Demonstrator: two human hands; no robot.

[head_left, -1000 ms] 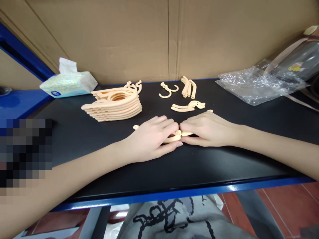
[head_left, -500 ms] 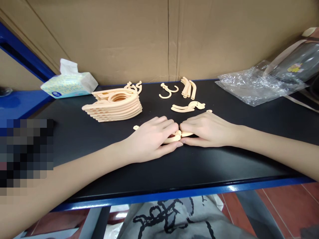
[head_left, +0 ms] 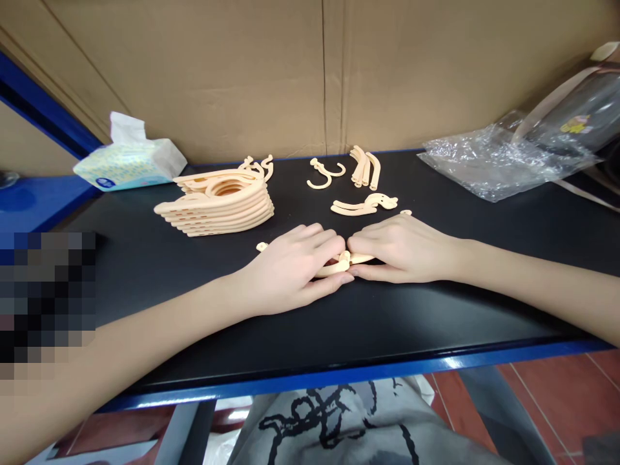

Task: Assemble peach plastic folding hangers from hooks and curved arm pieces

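Both hands meet low over the black tabletop, closed on the cream plastic parts of what looks like a folding clothes hanger (head_left: 332,269). My left hand (head_left: 300,268) grips its left side, thumb below and fingers curled above. Close against it, my right hand (head_left: 400,250) pinches the right side. The joint between the parts shows at the fingertips, while the palms hide most of the rest. A small rounded end pokes out beyond each hand. Behind the hands lie two slim hanger arms with a curved joint piece (head_left: 363,205).
At the back left stands a stack of cream hanger pieces (head_left: 217,210), with a tissue pack (head_left: 130,161) beyond it. Loose hooks (head_left: 323,174) and several curved arms (head_left: 364,168) lie along the back. Crinkled clear plastic (head_left: 498,161) and a bag (head_left: 571,110) occupy the right.
The whole view has shifted slightly. Both hands keep the same grip on the hanger parts, with no visible change between them.
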